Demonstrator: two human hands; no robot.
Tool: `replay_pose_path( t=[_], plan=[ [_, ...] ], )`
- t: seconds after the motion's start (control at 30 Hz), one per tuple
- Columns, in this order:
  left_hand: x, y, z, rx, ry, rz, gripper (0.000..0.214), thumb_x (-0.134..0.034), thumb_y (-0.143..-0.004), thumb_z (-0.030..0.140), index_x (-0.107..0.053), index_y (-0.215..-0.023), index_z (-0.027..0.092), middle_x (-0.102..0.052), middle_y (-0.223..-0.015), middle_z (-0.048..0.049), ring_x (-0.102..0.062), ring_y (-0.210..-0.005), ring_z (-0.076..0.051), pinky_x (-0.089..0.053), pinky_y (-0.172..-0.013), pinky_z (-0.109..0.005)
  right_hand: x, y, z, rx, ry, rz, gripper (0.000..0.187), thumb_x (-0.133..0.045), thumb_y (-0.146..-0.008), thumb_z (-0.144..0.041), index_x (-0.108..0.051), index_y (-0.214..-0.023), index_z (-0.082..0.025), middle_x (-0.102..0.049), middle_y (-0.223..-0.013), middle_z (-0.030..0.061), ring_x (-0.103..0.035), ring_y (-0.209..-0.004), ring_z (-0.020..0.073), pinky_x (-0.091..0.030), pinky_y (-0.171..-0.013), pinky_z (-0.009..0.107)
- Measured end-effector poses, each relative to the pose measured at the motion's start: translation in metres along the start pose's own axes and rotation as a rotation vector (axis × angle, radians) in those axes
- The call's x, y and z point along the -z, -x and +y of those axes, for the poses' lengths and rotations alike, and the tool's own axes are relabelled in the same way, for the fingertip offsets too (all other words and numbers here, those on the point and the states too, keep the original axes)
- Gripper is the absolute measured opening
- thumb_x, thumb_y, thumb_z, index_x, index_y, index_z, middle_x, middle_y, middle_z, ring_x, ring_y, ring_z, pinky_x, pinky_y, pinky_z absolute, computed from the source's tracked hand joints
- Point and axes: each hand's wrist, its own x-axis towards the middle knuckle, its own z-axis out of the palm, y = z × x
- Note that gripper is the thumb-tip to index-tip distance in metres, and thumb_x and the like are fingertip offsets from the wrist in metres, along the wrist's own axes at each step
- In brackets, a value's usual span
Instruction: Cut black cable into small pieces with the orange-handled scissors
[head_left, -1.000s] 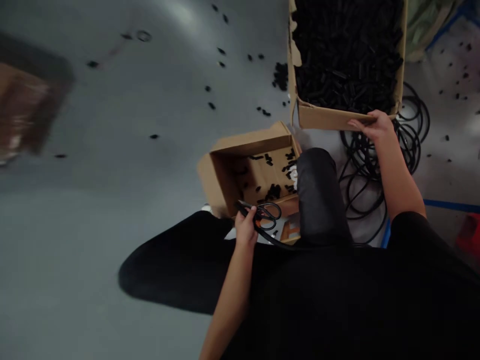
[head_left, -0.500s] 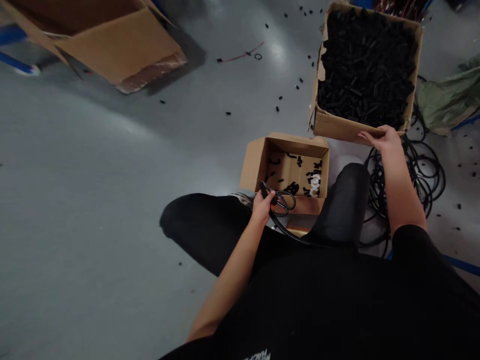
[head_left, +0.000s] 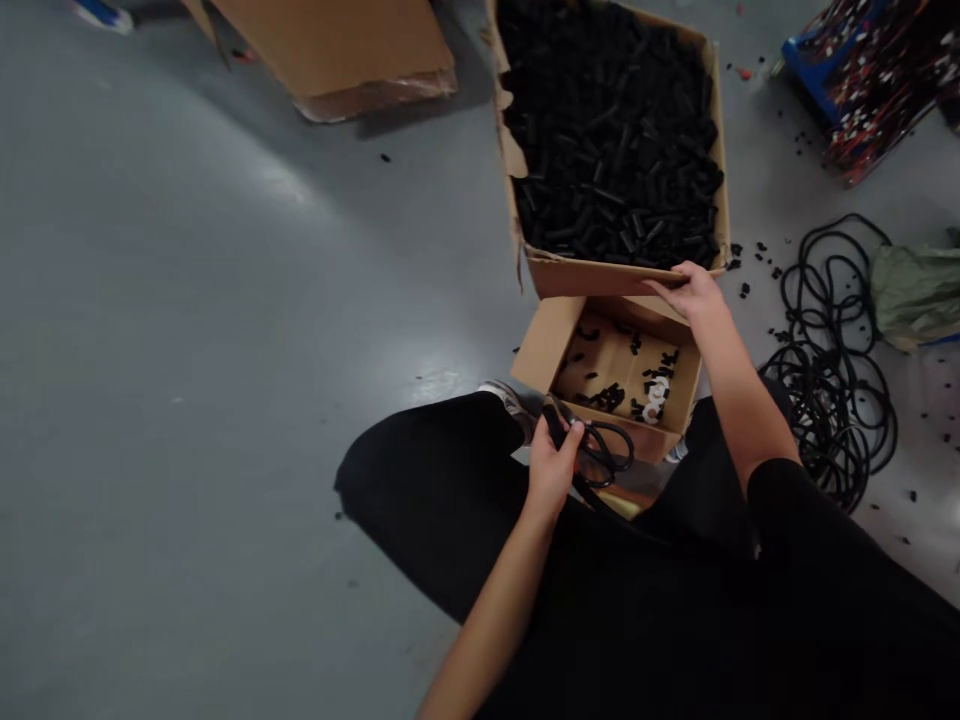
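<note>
My left hand [head_left: 553, 468] is closed around black-handled scissors [head_left: 616, 447] and a length of black tubing [head_left: 556, 424]. It is just in front of a small open cardboard box [head_left: 547, 345], which holds loose black pieces [head_left: 604, 397] and white rings [head_left: 655, 397]. Beyond that stands a large cardboard box [head_left: 600, 279], filled with short black tube pieces [head_left: 622, 150]. My right hand [head_left: 694, 293] grips the near rim of the large box at its right corner, thumb stretched along the outer wall. The scissor blades are mostly hidden.
Black tubing lies in tangled coils [head_left: 832, 400] on the floor at right, beside a green-grey bag [head_left: 916, 290]. A blue crate of wires [head_left: 814, 80] stands at the upper right. Another cardboard box [head_left: 345, 45] is at the upper left. Small black bits litter the floor.
My right hand has shifted the large box leftward, so it now stands directly behind the small box. The view has swung right. My left hand keeps its hold on the scissors and tubing.
</note>
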Motion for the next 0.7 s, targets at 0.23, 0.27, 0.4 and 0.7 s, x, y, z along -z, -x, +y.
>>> replay_pose_path(
  t=[0.23,0.27,0.4,0.7],
  plan=[
    [-0.111,0.072,-0.015,-0.166,-0.170,0.064,0.076,-0.103,-0.089,0.085,-0.053,-0.093,0.027,-0.087,-0.092,-0.0080,-0.088,-0.077,-0.027,-0.075,-0.071,-0.037,-0.031,-0.019,0.010,-0.389,-0.226,-0.167,0.027,-0.062,-0.095,-0.002,-0.050,-0.092,-0.026,-0.057,-0.099,0.0027,-0.068,-0.103,0.0190,-0.084,-0.102,0.051],
    [-0.125,0.082,-0.020,-0.202,-0.205,0.061,0.074,-0.100,-0.094,0.085,-0.052,-0.092,0.027,-0.088,-0.092,-0.0087,-0.090,-0.080,-0.028,-0.075,-0.073,-0.036,-0.032,-0.018,0.010,-0.404,-0.241,-0.200,0.028,-0.063,-0.094,-0.001,-0.050,-0.092,-0.026,-0.057,-0.098,0.0023,-0.067,-0.101,0.0184,-0.084,-0.102,0.050],
    [-0.155,0.110,-0.035,-0.320,-0.318,0.097,0.063,-0.092,-0.108,0.077,-0.057,-0.093,0.027,-0.092,-0.101,-0.0116,-0.095,-0.096,-0.030,-0.077,-0.086,-0.037,-0.050,-0.016,0.028,-0.472,-0.276,-0.321,0.027,-0.067,-0.090,0.000,-0.054,-0.093,-0.024,-0.061,-0.093,0.0015,-0.071,-0.099,0.0200,-0.085,-0.100,0.049],
    [-0.173,0.120,-0.035,-0.355,-0.346,0.121,0.042,-0.083,-0.122,0.056,-0.069,-0.097,0.026,-0.096,-0.106,-0.0113,-0.097,-0.098,-0.026,-0.077,-0.086,-0.031,-0.083,-0.024,0.111,-0.595,-0.223,-0.313,0.025,-0.067,-0.091,0.002,-0.061,-0.095,-0.022,-0.068,-0.087,0.0008,-0.077,-0.096,0.0206,-0.086,-0.096,0.046]
  ],
)
